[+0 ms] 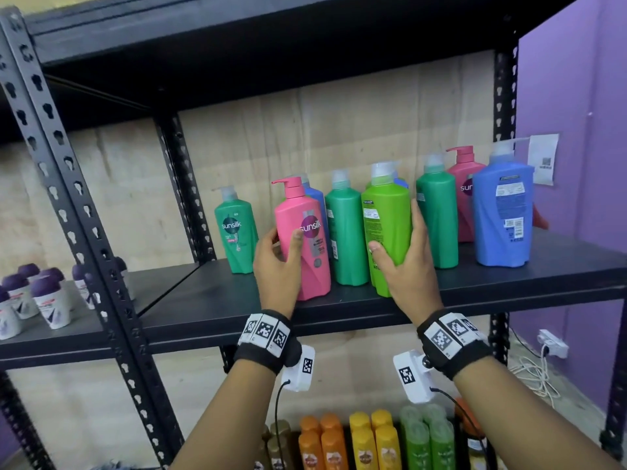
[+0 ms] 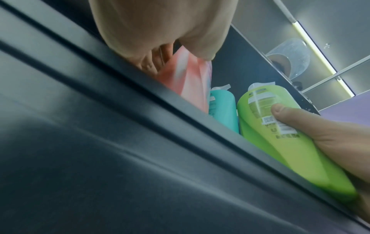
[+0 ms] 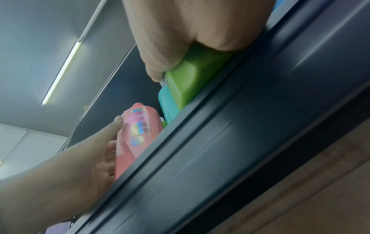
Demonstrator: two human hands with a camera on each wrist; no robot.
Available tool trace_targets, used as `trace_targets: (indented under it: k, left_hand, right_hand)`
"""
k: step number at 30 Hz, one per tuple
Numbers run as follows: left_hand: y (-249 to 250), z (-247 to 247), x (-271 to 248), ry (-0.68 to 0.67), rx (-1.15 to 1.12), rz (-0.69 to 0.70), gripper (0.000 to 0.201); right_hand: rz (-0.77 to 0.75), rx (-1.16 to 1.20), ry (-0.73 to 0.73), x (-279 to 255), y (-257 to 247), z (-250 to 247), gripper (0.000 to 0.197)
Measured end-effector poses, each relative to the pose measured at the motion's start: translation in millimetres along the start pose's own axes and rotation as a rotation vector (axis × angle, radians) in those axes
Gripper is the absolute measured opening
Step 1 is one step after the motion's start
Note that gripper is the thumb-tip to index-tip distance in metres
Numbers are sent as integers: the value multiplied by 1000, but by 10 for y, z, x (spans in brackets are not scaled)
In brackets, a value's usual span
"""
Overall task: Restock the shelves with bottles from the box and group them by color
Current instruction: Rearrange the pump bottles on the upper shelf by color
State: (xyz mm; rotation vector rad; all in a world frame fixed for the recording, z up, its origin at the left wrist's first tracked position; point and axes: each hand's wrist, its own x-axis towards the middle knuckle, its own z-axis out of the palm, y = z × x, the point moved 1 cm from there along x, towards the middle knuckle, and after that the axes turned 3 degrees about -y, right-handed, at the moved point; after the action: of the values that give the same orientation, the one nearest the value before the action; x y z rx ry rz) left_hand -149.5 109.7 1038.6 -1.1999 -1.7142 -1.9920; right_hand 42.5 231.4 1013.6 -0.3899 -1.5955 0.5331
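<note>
My left hand (image 1: 281, 247) grips a pink pump bottle (image 1: 305, 242) standing near the front of the black shelf (image 1: 210, 310), thumb across its label. My right hand (image 1: 397, 242) grips a lime green bottle (image 1: 386, 225) just to its right, thumb on the front and fingers behind. Dark green bottles (image 1: 346, 228) (image 1: 437, 215) (image 1: 235, 228) stand between and beside them. A blue bottle (image 1: 502, 212) and a second pink bottle (image 1: 466, 188) stand at the right. The left wrist view shows the pink bottle (image 2: 186, 82) and lime bottle (image 2: 280, 134); the right wrist view shows the lime bottle (image 3: 192, 77) and pink bottle (image 3: 136, 134).
Small purple-capped bottles (image 1: 37, 296) stand on the neighbouring shelf to the left. Orange, yellow and green bottles (image 1: 366, 439) fill the shelf below. A perforated metal upright (image 1: 78, 212) frames the left side. A purple wall (image 1: 576, 106) with a socket and cables lies to the right.
</note>
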Motion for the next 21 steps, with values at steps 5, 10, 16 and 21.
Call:
trace_targets:
  k: [5,10,16,21]
  left_hand:
    - [165,-103,-138,158,108,237,11]
    - [544,146,-218,-72,224,371,12]
    - [889,655,-188,-272,164,207,61]
    - [914,913,-61,-298,92,86,88]
  right_hand:
    - [0,8,-17,1,0,-6,92]
    - [-33,21,-22,27,-16,-14,90]
    - [6,65,51,83,-60,-168,84]
    - [5,71,50,87,-104,-471,82]
